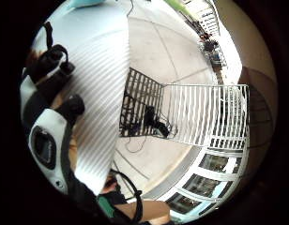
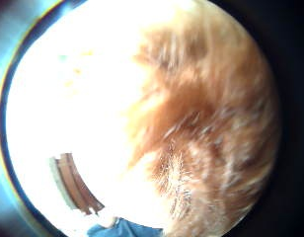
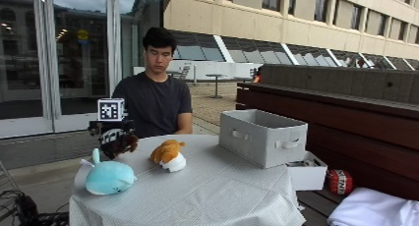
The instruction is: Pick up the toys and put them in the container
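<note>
His gloved right hand (image 3: 116, 140) grips a brown toy (image 3: 126, 143) above the worktop (image 3: 216, 191), the container (image 3: 262, 136) well off across it.

No words, numbers or brand names can be read — not on the container (image 3: 262, 136) either.

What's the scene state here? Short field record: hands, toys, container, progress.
right hand: gloved right hand raised above the table edge, gripping a dark brown plush toy
on table: light blue plush toy; orange-and-white plush toy, lying apart from each other
container: grey fabric bin on the table, open top; contents not visible
progress: two toys not yet picked up, one in hand
</note>
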Tool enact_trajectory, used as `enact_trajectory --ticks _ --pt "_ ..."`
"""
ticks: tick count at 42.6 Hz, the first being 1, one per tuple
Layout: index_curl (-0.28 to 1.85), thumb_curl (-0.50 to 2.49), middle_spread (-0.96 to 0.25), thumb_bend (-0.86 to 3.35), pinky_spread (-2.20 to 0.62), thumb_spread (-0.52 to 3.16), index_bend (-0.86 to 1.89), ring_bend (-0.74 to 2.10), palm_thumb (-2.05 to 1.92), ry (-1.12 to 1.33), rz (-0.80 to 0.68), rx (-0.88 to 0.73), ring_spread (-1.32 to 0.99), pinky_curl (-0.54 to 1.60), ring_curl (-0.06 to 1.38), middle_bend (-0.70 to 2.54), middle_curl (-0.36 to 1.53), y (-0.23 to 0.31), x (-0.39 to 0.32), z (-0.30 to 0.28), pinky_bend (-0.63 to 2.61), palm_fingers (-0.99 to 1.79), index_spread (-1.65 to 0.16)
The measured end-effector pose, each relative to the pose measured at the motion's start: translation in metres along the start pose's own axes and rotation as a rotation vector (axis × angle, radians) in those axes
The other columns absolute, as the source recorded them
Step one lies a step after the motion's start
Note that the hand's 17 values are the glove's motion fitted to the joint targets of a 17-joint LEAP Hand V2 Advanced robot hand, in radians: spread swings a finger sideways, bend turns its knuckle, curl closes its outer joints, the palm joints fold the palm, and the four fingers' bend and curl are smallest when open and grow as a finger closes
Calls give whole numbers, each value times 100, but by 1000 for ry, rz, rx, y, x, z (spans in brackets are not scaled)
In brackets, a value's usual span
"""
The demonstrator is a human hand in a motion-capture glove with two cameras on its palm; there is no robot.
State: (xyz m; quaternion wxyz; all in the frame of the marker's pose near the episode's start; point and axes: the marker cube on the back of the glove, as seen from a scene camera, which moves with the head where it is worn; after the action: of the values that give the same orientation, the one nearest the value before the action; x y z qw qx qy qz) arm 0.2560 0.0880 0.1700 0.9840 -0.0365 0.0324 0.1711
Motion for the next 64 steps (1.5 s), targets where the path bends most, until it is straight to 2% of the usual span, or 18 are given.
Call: enact_trajectory --ticks 3,12,19,29,39,47,55,64 --pt "30 54 -27 51 -45 91 27 85 97 -44 -72 16 -43 29 41 56 43 -7 -4 -18 76 126 -36" --pt "27 56 -33 32 -45 75 11 104 77 -53 -211 5 -42 32 47 65 48 -32 -55 -134 78 113 -37" --pt "22 61 -37 29 -46 69 9 110 74 -76 -126 233 -42 34 49 65 49 -62 -132 -243 84 108 -38" --pt "17 68 -41 27 -45 65 10 112 74 -126 -212 264 -42 36 49 67 53 -75 -261 -324 86 105 -39" --pt "12 75 -44 25 -46 62 11 114 74 -173 -361 252 -42 36 49 68 57 -51 -411 -335 86 105 -40" --pt "8 80 -45 24 -46 61 12 115 74 -144 -462 249 -42 36 49 68 59 5 -518 -320 85 106 -40" --pt "5 85 -45 23 -46 60 12 116 74 -142 -534 244 -42 36 49 68 61 26 -562 -308 85 105 -40" --pt "1 90 -47 22 -46 60 12 115 73 -114 -534 223 -42 37 49 66 63 27 -576 -285 85 105 -40"
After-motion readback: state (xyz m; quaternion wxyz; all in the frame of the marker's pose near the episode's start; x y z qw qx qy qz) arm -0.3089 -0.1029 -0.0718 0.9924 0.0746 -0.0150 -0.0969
